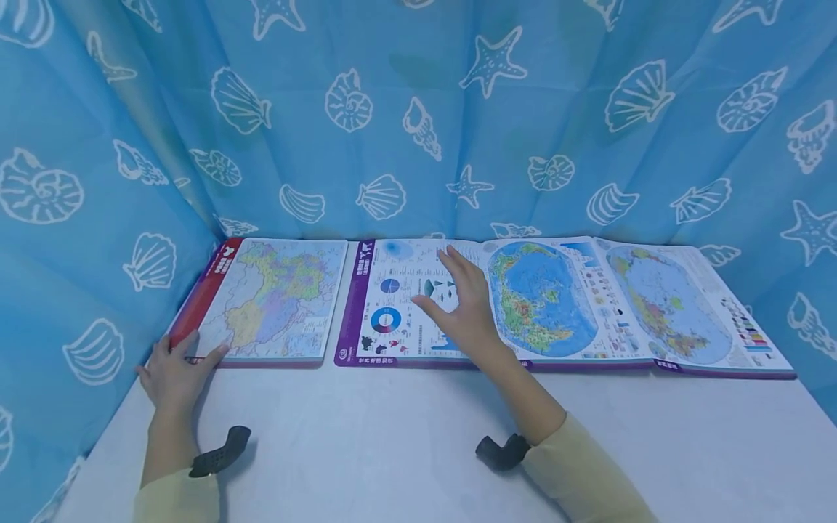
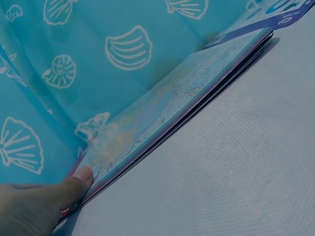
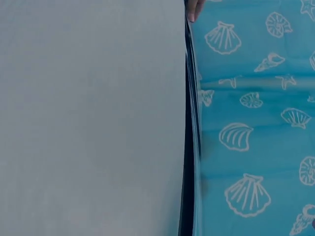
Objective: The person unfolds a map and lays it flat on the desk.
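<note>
A folded map with a red border (image 1: 281, 298) lies at the left of the table, its stacked layers showing along the front edge. My left hand (image 1: 175, 374) holds its near left corner. The thumb (image 2: 84, 174) rests on the printed face, with the other fingers round by the left edge. To the right, a purple-bordered world map (image 1: 543, 301) is spread out in several panels. Over its left part hovers my right hand (image 1: 467, 316), fingers and thumb spread, nothing between them. In the right wrist view, fingers (image 3: 193, 11) appear at the map's far end.
A blue curtain with white shells and starfish (image 1: 418, 109) hangs right behind the maps and along both sides. A white cloth (image 1: 366, 443) covers the table in front. Black curved bands (image 1: 225, 452) stick out from both wrists. The sleeves are light tan.
</note>
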`<state>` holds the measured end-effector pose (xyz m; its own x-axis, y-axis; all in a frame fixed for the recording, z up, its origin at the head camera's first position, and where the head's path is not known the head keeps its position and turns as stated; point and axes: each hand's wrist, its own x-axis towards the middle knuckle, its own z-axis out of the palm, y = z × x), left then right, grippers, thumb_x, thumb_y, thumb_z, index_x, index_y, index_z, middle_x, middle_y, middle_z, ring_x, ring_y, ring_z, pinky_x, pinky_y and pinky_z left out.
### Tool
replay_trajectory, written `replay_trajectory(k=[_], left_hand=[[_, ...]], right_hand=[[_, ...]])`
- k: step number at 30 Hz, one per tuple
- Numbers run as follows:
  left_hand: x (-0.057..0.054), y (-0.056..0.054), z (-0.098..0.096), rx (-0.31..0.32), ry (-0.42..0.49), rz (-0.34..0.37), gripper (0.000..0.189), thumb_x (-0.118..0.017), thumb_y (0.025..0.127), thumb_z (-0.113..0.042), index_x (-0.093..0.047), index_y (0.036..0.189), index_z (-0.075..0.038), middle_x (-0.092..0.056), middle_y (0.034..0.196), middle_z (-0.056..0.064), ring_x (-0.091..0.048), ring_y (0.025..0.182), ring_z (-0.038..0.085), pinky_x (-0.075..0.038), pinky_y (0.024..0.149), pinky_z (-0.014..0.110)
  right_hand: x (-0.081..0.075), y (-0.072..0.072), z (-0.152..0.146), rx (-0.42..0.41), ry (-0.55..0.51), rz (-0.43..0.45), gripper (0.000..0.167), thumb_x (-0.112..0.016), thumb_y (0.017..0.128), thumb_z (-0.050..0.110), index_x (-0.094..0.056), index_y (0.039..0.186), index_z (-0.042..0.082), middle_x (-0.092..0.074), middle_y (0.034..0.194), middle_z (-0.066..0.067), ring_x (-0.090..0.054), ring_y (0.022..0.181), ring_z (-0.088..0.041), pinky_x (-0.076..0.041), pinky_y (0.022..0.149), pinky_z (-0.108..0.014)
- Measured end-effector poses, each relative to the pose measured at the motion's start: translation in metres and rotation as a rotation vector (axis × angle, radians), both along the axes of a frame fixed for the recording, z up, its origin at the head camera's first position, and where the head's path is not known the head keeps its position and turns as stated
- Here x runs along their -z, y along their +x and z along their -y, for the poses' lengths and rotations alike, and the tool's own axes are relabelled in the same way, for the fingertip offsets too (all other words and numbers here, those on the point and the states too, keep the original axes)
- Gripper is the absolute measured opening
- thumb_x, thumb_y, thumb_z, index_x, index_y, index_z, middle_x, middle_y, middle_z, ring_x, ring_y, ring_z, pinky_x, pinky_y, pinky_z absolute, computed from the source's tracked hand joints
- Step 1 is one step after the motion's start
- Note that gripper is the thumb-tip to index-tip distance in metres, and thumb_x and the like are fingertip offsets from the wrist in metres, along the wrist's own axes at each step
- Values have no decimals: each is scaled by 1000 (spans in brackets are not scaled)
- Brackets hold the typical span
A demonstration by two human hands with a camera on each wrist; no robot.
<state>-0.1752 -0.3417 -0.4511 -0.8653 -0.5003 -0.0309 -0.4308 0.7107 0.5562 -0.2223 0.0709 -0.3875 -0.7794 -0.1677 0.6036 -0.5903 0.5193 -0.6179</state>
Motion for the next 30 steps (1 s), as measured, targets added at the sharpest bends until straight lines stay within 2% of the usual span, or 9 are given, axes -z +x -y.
replay_trajectory(k=[5,13,18,23,30], left_hand=[[1,0,2,-13,11,4,82,-65,86,-36,-20,151,-12,-4,154,28,0,141,48,16,109,60],[3,-1,2,-17,15,-2,82,-66,86,-36,-21,151,-12,-6,154,28,-1,141,47,16,110,60],[4,-2,1,-15,12,-8,82,-66,86,-36,-21,150,-12,-6,153,29,-1,141,47,16,110,60],[3,-2,0,-9,17,6,83,-65,86,-38,-19,151,-12,-4,154,28,1,141,48,15,110,61],[3,0,1,-11,5,7,83,-65,86,-38,-20,151,-12,-5,154,28,0,141,48,15,110,61]], right_hand=[[0,0,21,-24,-2,60,72,-74,82,27,-39,143,8,-34,150,-11,-28,139,-29,-22,112,-57],[5,1,58,-64,-24,152,71,-70,84,35,-39,144,12,-33,151,-8,-28,139,-27,-25,111,-55],[7,2,75,-79,-22,256,72,-68,86,40,-36,145,15,-31,152,-5,-26,141,-26,-26,111,-54],[11,1,90,-91,42,332,72,-66,87,41,-35,146,15,-31,152,-6,-25,141,-26,-26,113,-51],[17,4,115,-126,187,359,72,-63,88,46,-34,147,15,-30,153,-6,-28,140,-28,-29,112,-50]])
